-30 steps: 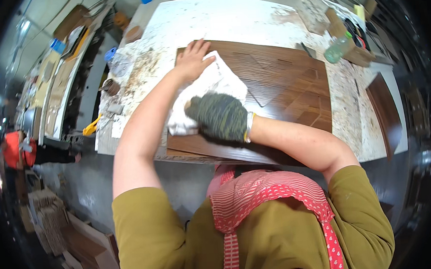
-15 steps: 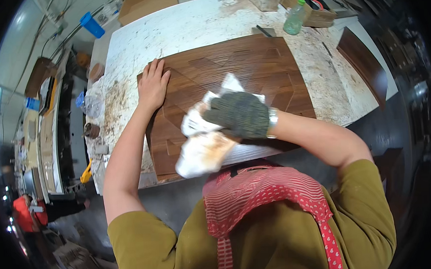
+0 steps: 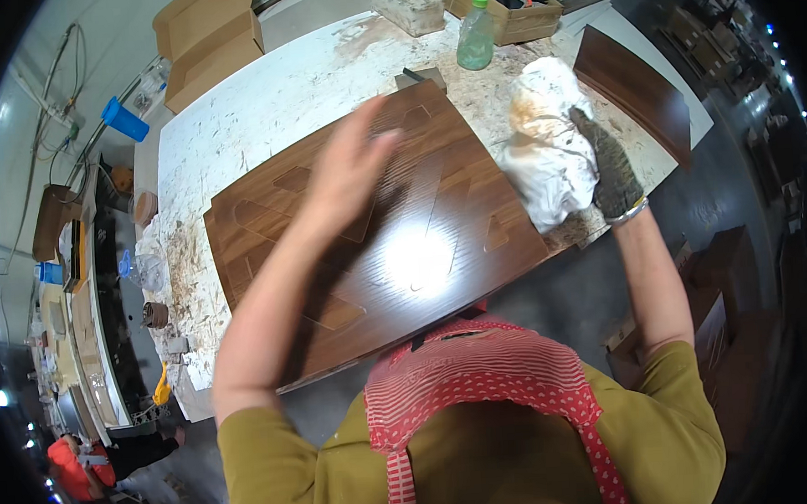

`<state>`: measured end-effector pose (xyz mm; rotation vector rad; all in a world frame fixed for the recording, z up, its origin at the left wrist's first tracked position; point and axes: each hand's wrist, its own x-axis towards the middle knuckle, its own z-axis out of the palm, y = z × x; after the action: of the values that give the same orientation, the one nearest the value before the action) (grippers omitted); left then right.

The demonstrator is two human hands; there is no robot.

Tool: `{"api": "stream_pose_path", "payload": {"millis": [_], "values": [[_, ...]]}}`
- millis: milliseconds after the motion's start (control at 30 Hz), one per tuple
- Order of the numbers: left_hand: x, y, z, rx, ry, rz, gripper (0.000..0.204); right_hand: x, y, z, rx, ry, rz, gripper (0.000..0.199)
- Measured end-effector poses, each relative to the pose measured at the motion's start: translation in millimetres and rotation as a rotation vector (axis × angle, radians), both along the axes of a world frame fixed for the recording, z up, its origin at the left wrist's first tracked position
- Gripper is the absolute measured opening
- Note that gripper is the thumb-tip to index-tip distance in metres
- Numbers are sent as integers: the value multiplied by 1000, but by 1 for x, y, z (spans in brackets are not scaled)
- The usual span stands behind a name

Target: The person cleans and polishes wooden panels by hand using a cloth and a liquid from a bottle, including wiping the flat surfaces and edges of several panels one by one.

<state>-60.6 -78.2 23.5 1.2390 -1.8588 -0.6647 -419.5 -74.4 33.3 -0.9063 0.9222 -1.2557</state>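
Workbench (image 3: 233, 124) holds panel (image 3: 394, 243); right hand (image 3: 604, 164) (gloved) grips rag (image 3: 548, 144).

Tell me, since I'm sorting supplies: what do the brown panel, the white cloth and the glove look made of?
Brown panel: wood or wood veneer, glossy, reflecting a bright glare. White cloth: soft crumpled fabric, brown-stained. Glove on the right hand: speckled knitted yarn, apparently.
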Motion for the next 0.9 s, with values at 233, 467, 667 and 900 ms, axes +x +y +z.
{"api": "stream_pose_path", "payload": {"millis": [233, 467, 667, 900], "values": [[-198, -49, -25, 584, 1027, -277, 36, -28, -4, -42, -31, 60, 91, 43], [-220, -74, 6, 43, -155, -49, 39, -107, -27, -76, 81, 286, -178, 61], [-249, -99, 32, 279, 434, -270, 37, -124, -46, -95, -69, -64, 149, 83], [-286, -133, 1, 559, 881, -244, 34, -103, -44, -157, 92, -81, -17, 63]]}}
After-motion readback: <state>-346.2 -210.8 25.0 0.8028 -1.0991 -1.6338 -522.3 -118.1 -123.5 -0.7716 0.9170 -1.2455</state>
